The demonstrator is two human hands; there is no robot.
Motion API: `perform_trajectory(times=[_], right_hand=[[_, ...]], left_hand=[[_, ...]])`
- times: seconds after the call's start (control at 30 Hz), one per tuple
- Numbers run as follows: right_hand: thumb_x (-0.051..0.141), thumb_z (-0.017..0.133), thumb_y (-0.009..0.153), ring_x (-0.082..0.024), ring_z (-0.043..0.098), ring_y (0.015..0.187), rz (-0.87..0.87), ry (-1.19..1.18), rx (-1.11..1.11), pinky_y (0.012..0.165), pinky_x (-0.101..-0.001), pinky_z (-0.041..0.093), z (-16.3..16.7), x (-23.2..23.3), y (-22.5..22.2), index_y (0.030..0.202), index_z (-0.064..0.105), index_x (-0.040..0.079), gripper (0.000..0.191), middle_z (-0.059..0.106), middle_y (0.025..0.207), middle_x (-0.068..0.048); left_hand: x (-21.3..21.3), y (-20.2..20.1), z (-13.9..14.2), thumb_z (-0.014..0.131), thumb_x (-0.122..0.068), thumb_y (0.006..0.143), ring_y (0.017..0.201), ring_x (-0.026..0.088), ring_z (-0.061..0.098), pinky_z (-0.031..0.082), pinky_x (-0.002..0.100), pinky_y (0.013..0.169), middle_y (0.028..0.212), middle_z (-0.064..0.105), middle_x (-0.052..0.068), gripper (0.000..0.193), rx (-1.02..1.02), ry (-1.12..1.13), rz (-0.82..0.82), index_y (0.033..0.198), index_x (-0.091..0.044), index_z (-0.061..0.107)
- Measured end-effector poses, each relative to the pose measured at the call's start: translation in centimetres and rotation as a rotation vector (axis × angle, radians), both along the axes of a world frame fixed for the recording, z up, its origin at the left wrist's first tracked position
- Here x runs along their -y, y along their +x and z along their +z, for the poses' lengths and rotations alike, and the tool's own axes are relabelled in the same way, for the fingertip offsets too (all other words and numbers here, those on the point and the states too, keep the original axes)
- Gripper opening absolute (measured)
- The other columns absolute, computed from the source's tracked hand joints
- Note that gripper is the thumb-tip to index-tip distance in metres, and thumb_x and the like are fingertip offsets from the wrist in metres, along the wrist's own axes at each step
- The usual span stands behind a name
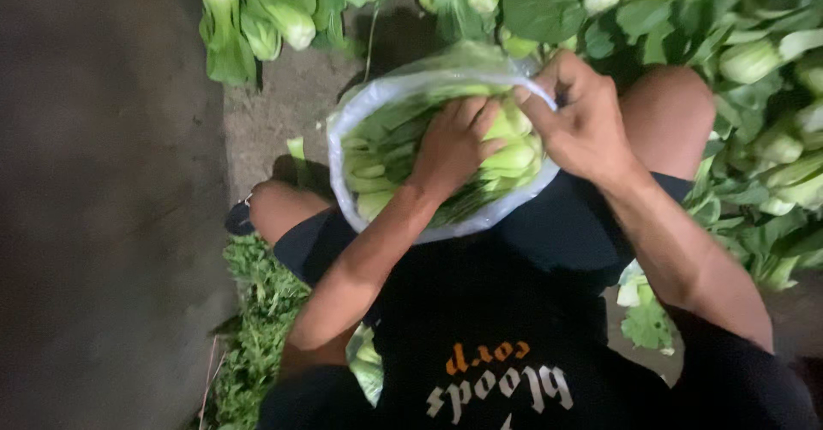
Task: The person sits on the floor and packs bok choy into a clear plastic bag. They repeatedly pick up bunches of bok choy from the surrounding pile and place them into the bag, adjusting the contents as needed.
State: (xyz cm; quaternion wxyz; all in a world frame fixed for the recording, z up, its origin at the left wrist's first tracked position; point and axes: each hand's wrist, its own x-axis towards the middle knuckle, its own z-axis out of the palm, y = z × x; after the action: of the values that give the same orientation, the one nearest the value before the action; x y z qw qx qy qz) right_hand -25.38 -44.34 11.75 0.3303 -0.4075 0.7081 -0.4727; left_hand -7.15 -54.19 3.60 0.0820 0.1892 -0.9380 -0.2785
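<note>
A clear plastic bag (pixel 390 94) sits between my knees, filled with pale green bok choy (pixel 381 160). My left hand (pixel 454 143) is inside the bag's mouth, pressing down on the bok choy with fingers spread over the stalks. My right hand (pixel 579 121) pinches the bag's rim at its far right side, holding the opening up. Both forearms reach forward from my black shirt.
Loose bok choy lies piled on the ground ahead (pixel 274 14) and along the right side (pixel 771 138). A heap of leafy greens (pixel 257 327) lies by my left leg. Bare dirt ground (pixel 103 198) stretches to the left.
</note>
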Motion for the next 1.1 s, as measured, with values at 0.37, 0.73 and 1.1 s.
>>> perform_trajectory(times=[0.37,0.73,1.1], right_hand=[[0.011,0.072,0.104,-0.012,0.063,0.067,0.066,0.063,-0.065,0.057,-0.0286,0.049,2.9,0.9,-0.2,0.097,0.058,0.0,0.02,0.065,0.075,-0.009],[0.01,0.07,0.095,-0.012,0.058,0.113,-0.25,-0.195,0.184,0.094,-0.0303,0.052,2.4,-5.8,5.4,0.138,0.033,-0.002,0.058,0.052,0.12,-0.006],[0.023,0.056,0.112,-0.013,0.051,0.076,-0.186,0.173,0.313,0.067,-0.0291,0.047,-4.0,-10.3,10.0,0.116,0.059,0.003,0.02,0.055,0.086,-0.003]], left_hand=[[-3.1,-1.7,1.9,0.067,-0.038,0.101,0.14,0.031,0.05,0.042,0.058,0.121,0.148,0.051,0.009,0.047,0.053,-0.159,0.188,0.141,-0.015,0.054],[-6.3,-1.2,-3.6,0.061,-0.049,0.104,0.159,0.035,0.027,0.011,0.08,0.125,0.165,0.034,0.015,0.059,-0.033,-0.234,0.231,0.153,-0.021,0.045],[-3.4,-1.5,-1.0,0.067,-0.046,0.092,0.147,0.048,0.033,0.021,0.074,0.115,0.157,0.037,0.025,0.065,-0.046,-0.171,0.163,0.142,-0.009,0.052]])
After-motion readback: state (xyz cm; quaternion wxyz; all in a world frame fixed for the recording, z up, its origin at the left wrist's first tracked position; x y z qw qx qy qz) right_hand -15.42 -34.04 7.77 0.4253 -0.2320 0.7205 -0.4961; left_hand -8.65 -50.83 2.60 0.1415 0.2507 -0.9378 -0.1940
